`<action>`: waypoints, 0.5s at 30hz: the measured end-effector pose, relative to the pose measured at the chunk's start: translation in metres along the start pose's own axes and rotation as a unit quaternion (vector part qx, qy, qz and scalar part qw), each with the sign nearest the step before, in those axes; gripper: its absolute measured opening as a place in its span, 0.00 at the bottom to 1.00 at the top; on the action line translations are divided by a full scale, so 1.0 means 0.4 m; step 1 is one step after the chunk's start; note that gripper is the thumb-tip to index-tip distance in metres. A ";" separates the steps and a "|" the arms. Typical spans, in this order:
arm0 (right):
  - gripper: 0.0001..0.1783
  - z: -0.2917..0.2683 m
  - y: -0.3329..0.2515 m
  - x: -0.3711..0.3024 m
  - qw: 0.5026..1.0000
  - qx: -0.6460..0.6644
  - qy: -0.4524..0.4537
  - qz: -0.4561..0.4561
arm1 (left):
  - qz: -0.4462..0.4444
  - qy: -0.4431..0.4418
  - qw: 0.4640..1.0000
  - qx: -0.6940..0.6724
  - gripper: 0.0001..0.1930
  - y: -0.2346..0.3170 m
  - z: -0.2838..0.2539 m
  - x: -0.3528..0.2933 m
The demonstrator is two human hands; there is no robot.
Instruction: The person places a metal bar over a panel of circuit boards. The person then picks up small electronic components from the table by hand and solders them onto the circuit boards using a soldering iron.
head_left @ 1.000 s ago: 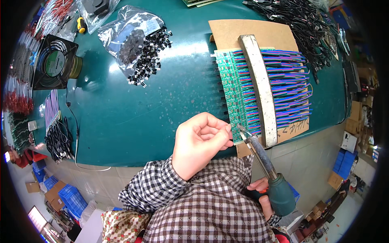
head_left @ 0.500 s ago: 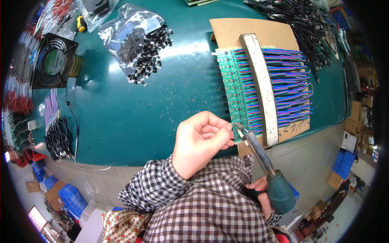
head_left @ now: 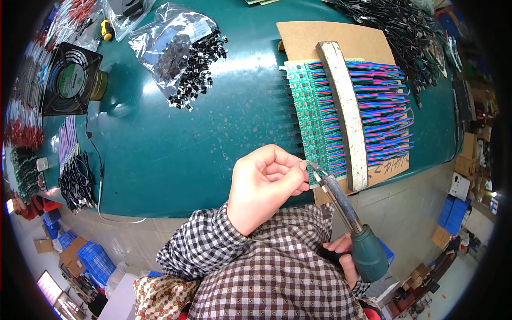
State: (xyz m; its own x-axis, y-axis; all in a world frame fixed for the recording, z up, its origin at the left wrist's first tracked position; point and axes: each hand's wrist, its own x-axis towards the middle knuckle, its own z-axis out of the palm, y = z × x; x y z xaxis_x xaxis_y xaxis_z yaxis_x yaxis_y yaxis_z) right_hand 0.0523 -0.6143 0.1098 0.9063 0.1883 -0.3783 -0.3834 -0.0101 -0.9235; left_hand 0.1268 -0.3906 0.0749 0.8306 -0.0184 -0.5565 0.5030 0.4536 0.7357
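Observation:
My left hand [head_left: 266, 178] is closed in a pinch at the near left corner of a row of green circuit boards [head_left: 308, 117]. What its fingertips hold is hidden. From the lower right, my right hand [head_left: 345, 258] grips a soldering iron [head_left: 368, 255] with a dark green handle. The iron's tip reaches the nearest board, right beside my left fingertips. Red, blue and black wires [head_left: 381, 112] run rightward from the boards. Across these wires lies a long worn metal bar [head_left: 344, 112], and a brown cardboard sheet [head_left: 336, 40] is underneath.
On the green table [head_left: 176, 160], a clear bag [head_left: 168, 40] spills small black connectors [head_left: 194, 72]. A square fan [head_left: 72, 80] stands at the left, with bundled black cables [head_left: 80, 184] nearer me. More black cables [head_left: 394, 37] heap at the far right.

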 end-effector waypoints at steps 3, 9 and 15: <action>0.11 -0.003 -0.002 -0.001 1.000 -0.015 -0.015 0.011 | 0.003 0.005 1.000 0.003 0.06 -0.002 0.000 0.000; 0.12 -0.003 0.005 -0.004 1.000 -0.006 -0.016 0.015 | 0.003 0.008 1.000 0.002 0.06 -0.004 0.001 0.001; 0.13 -0.004 -0.002 -0.005 1.000 0.013 -0.014 -0.007 | 0.008 0.005 1.000 0.000 0.06 -0.005 -0.001 -0.001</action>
State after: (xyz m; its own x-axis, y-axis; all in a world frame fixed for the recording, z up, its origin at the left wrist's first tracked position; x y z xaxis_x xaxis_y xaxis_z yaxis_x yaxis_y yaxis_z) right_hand 0.0511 -0.6164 0.1111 0.9065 0.2166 -0.3625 -0.3750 0.0183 -0.9268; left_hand 0.1255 -0.3914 0.0734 0.8364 -0.0012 -0.5482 0.4887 0.4544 0.7447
